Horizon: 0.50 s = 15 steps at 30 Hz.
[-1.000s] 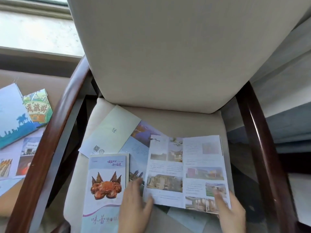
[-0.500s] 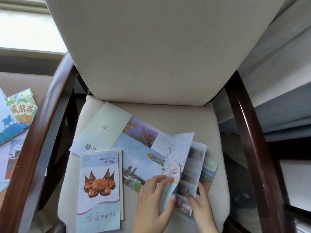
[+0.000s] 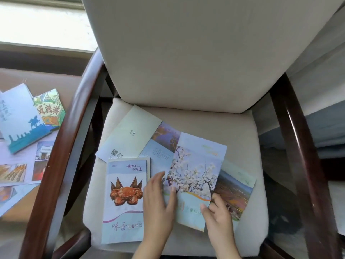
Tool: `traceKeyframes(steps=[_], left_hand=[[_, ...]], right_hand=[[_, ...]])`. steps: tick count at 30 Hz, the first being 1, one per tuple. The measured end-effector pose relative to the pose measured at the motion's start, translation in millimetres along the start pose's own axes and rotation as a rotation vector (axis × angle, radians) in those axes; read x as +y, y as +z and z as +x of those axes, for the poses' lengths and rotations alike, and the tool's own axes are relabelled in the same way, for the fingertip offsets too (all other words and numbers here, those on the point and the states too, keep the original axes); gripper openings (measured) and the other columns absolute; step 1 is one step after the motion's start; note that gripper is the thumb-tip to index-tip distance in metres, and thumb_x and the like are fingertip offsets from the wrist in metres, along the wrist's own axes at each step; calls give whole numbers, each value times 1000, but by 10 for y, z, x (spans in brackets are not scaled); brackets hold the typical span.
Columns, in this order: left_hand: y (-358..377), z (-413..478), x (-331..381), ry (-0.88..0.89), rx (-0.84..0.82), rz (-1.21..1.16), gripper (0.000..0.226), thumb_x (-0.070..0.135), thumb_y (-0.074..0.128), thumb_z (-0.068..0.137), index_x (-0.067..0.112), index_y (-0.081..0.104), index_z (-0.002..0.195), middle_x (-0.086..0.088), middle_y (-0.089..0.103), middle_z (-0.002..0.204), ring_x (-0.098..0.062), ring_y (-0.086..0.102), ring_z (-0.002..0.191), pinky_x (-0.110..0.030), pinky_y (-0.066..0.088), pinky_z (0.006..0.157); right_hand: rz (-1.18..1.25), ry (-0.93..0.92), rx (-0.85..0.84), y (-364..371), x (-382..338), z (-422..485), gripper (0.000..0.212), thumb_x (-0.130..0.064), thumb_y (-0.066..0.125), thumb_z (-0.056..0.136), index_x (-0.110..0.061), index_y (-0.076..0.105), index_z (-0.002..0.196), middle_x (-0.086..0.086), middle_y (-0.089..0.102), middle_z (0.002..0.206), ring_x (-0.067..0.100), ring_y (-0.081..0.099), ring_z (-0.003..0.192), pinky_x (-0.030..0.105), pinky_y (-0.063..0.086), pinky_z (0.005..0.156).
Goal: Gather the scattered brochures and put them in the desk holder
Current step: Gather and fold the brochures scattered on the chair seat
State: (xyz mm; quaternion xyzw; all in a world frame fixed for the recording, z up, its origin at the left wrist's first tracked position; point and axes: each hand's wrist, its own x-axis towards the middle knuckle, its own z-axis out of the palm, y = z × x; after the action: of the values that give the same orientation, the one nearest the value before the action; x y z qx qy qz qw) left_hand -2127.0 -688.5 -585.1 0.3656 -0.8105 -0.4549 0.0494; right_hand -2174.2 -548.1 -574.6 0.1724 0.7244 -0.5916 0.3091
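Changed: the fold-out that lay open a second ago is now folded shut, and its blossom cover faces up.
Left hand (image 3: 158, 202): fingers straight, pressing flat on the left edge of the blossom brochure (image 3: 194, 176).
Right hand (image 3: 218, 215): apart from the left, thumb on the cover and fingers curled at its lower right edge, apparently pinching it.
Blossom brochure: thin folded paper, light and floppy, likely to spring open. I would take it by the folded edge.
Crab brochure (image 3: 125, 199): just left of the hands, flat on the seat cushion (image 3: 242, 131).
Landscape brochure (image 3: 235, 195): partly under the blossom one. Glossy, so it may slide.
Pale leaflet (image 3: 128, 135), blue leaflet (image 3: 160, 148): farther back, overlapping.
Side-table brochures (image 3: 20, 118): well apart, to the left.
Desk holder: not in view.
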Motion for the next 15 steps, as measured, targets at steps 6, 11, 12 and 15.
traceKeyframes(steps=[6, 11, 12, 15], left_hand=[[-649, -9, -469, -406, 166, -44, 13, 29, 56, 93, 28, 57, 106, 6, 64, 104, -18, 59, 98, -32, 41, 73], [-871, -109, -898, -543, 360, 136, 28, 19, 60, 89, 11, 61, 116, -12, 61, 117, -31, 51, 113, -42, 40, 91], [-887, -127, -955, -549, 365, 172, 31, 17, 60, 89, 9, 60, 118, -13, 59, 119, -32, 48, 116, -41, 38, 93], [-882, -185, -1101, -510, 271, 225, 48, 19, 69, 83, 9, 53, 128, -13, 54, 126, -30, 43, 122, -38, 32, 97]], right_hand=[[-354, -101, -222, 782, -37, -243, 27, -3, 57, 88, -29, 56, 93, -12, 61, 96, -3, 62, 81, 7, 44, 71], [-878, -174, -306, 1261, 149, -264, 20, -37, 44, 86, -26, 32, 75, -4, 47, 80, 22, 48, 75, 34, 32, 63], [-961, -189, -321, 1351, 174, -255, 17, -38, 42, 87, -25, 35, 79, -1, 55, 88, 27, 54, 83, 35, 33, 64], [-1138, -206, -340, 1509, 238, -186, 22, -35, 41, 91, -18, 49, 102, 7, 64, 109, 31, 61, 101, 35, 46, 75]])
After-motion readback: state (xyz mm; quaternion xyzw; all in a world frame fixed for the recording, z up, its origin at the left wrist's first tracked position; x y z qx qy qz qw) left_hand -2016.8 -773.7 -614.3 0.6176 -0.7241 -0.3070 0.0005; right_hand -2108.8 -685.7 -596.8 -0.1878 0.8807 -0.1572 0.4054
